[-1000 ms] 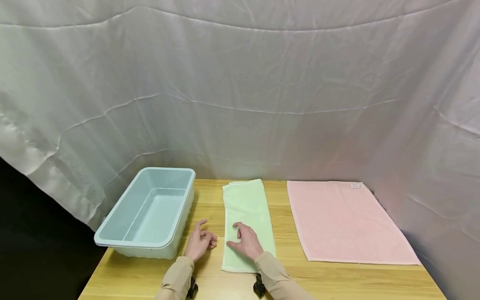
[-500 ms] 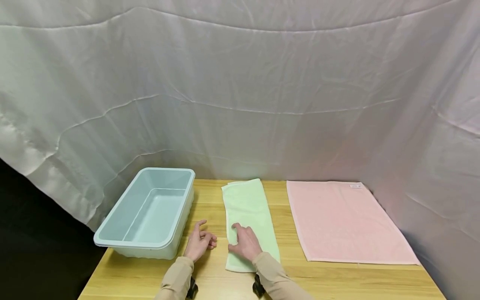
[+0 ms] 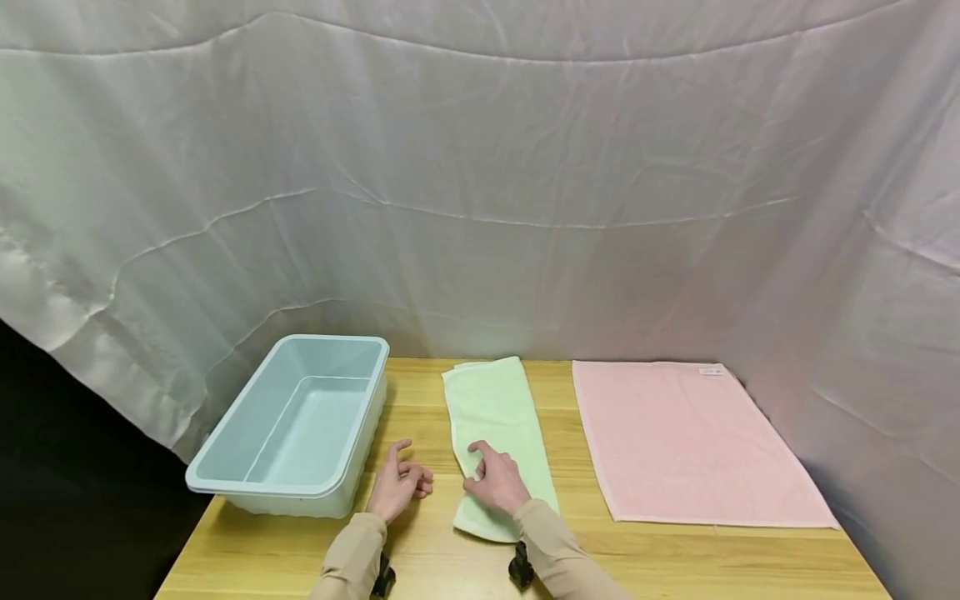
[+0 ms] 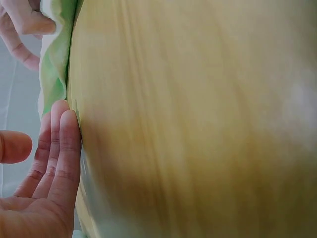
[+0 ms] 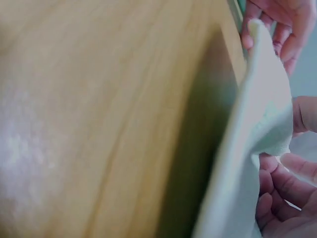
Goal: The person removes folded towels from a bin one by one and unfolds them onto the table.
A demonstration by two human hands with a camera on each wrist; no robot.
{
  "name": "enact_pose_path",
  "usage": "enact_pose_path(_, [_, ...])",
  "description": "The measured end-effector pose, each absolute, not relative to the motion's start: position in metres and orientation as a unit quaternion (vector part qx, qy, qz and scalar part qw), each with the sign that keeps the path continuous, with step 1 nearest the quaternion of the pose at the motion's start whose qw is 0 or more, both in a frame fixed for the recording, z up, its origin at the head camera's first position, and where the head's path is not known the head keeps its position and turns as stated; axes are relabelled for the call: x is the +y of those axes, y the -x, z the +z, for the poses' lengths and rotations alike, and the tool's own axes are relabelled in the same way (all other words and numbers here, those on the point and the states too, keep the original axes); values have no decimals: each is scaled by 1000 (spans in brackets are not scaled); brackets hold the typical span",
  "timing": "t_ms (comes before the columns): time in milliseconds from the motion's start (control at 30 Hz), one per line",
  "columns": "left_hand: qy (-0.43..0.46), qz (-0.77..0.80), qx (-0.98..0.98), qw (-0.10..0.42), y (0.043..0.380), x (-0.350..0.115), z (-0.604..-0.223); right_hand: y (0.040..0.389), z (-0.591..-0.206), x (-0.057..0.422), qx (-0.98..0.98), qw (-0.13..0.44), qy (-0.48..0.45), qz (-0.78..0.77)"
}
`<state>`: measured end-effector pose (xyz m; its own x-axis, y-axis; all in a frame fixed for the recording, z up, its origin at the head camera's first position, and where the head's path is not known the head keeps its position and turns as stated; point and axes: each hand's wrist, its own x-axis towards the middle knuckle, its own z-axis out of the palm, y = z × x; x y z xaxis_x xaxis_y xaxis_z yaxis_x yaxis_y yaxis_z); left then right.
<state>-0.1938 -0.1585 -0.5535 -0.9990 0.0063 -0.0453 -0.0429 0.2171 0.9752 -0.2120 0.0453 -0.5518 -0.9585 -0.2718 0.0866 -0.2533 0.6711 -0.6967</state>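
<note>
A pale green towel, folded into a long strip, lies at the middle of the wooden table. My right hand is over its near half and pinches the towel's left edge between thumb and fingers. In the right wrist view, cloth bunches up at those fingers, raised above the tabletop with a shadow under it. My left hand holds nothing. It rests at the table just left of the towel, fingers extended and thumb apart in the left wrist view.
A light blue plastic bin stands left of my left hand. On the right, a pink towel is spread flat, a small white tag at its far edge. Grey curtain hangs behind the table.
My right hand has taken hold of the green towel's left edge. That edge has shifted right and lifted at the near end. The left hand has stayed in place.
</note>
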Motion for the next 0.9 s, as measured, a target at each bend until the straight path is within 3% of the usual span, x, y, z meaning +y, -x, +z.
enact_pose_path(367, [12,622,783,17,194,-158,-553,217,-550,53,902,37,143,-406])
enact_pose_path(700, [12,621,783,24,193,-157,-551,221,-557,65,847,97,140,-504])
enact_pose_path(900, [14,623,781,27,193,-156,-551,222,-559,69,825,97,174,-529])
